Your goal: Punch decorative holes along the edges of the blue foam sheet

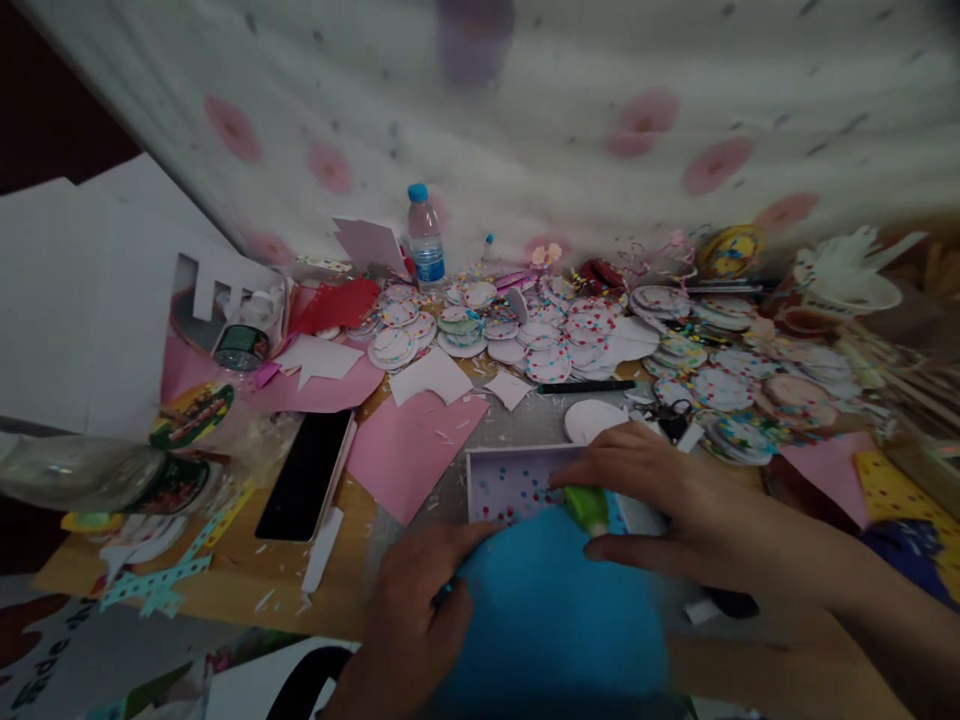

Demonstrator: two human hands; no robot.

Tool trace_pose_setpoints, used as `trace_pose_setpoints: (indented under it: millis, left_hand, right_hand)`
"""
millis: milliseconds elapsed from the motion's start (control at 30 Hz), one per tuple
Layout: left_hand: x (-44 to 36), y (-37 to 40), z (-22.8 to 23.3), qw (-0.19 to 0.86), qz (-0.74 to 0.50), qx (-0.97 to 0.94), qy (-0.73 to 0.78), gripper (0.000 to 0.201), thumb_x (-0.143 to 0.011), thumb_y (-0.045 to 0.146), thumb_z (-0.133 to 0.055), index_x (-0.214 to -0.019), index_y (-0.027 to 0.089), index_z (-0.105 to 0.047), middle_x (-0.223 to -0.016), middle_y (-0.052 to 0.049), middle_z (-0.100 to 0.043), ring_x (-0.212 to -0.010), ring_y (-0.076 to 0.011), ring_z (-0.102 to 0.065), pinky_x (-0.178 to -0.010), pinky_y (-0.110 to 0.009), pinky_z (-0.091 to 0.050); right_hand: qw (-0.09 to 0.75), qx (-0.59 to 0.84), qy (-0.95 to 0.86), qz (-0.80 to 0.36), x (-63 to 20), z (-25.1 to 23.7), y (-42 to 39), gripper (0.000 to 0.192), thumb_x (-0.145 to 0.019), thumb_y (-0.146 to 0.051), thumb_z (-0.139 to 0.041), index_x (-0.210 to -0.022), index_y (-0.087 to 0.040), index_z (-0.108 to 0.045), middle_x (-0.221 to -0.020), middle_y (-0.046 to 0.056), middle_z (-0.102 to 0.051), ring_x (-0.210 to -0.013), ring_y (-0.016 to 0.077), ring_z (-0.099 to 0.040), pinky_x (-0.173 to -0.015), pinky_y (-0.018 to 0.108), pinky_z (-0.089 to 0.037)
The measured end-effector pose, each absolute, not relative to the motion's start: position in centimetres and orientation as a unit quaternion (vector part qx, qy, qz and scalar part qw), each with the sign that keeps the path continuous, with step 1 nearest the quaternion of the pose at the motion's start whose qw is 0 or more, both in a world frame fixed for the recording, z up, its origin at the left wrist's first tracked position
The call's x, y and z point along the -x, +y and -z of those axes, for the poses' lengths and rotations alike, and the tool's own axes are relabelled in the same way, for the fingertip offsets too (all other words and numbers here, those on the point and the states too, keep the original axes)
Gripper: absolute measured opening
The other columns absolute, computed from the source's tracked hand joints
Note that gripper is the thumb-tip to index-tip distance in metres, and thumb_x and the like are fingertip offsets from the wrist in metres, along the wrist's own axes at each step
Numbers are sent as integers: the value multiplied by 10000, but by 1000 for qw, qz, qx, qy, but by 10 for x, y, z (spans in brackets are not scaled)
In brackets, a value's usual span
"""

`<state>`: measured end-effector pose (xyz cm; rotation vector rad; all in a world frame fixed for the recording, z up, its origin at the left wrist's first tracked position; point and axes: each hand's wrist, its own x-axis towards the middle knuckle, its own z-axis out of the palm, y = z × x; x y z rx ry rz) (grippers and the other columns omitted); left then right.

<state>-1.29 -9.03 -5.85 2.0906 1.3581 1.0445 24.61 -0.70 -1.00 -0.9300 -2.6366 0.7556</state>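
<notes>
At the bottom centre of the frame lies a blue round sheet [555,610]. Your left hand [416,625] grips its left edge, fingers curled. Your right hand [667,510] closes around a green object [587,507] at the sheet's top. Just behind is dotted paper [510,485]; left of it, a black phone [306,475].

The single head view looks forward and steeply down from close above a cluttered table [225,560], facing a dotted curtain [570,110] behind it, with both forearms entering from below.
</notes>
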Motion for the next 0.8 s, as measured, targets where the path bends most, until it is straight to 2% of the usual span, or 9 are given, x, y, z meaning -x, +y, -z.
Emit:
trace_pose_setpoints:
  millis: [167,267,500,667,733,800]
  left_hand:
    - [23,-94,56,216,-402,-681,572,147,-855,241,-603,-930,254,-728,-847,3,-763,-740,-169,-716,-692,-232,-570]
    - [32,-96,53,209,-422,-608,639,133,-830,315,-631,-857,257,-747,-817,6,-763,-738,-193,-717,-664,-252,-576]
    - [59,-105,52,215,-435,-524,700,218,-763,421,-688,-862,238,-753,-844,-15,-765,-780,-233,-716,-696,-307,-590]
    - [66,-115,56,285,-444,-451,720,254,-762,447,-693,-863,218,-736,-830,-20,-755,-765,-229,-703,-681,-306,-584]
    - [69,-114,55,297,-445,-449,716,249,-781,417,-683,-912,209,-717,-904,-32,-750,-832,-228,-700,-725,-301,-582]
    - [72,-110,47,269,-452,-475,705,281,-806,384,-661,-1029,215,-680,-1066,-50,-714,-972,-231,-671,-833,-310,-558]
  right_hand:
    - [153,336,-904,-215,-242,12,-9,368,-848,-373,-633,-1184,-228,-588,-972,72,-648,-938,243,-579,-853,434,-432]
    - [183,336,-892,-240,-238,15,-19,406,-850,-364,-633,-1220,-224,-545,-1021,78,-639,-979,251,-568,-856,425,-442]
    - [221,357,-857,-300,-228,22,-34,389,-865,-333,-624,-1232,-275,-510,-1113,64,-620,-1060,229,-577,-867,360,-485]
    - [212,358,-854,-312,-227,23,-33,388,-891,-347,-587,-1264,-297,-492,-1157,63,-600,-1062,215,-586,-841,341,-499]
    - [209,353,-856,-314,-226,25,-32,391,-893,-354,-584,-1270,-305,-492,-1194,64,-588,-1095,220,-575,-858,347,-495]
    - [206,343,-860,-317,-224,27,-30,399,-888,-368,-590,-1270,-300,-496,-1193,68,-593,-1104,228,-571,-872,357,-489]
